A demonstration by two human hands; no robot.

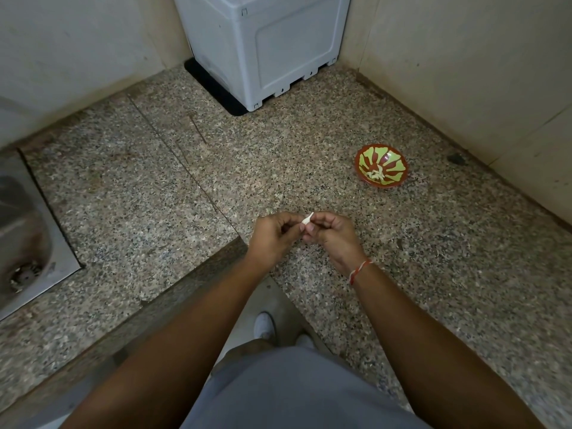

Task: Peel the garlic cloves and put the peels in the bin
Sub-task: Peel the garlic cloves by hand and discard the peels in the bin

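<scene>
Over the speckled granite table (148,193), a small white garlic clove (307,218) is pinched between the left hand (274,235) and right hand (332,235), fingers curled on it from both sides. Beyond stands a red-and-green patterned bowl (381,169) with pale pieces inside. I think the clove may slip and fall off the table edge, because the hold is only by fingertips.

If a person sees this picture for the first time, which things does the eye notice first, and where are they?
First, the two hands in the centre: the left hand and the right hand pinch one pale garlic clove between them above the speckled stone counter. Next, the red and green bowl to the right, holding pale garlic pieces. Behind stands a grey plastic appliance in the corner.
</scene>
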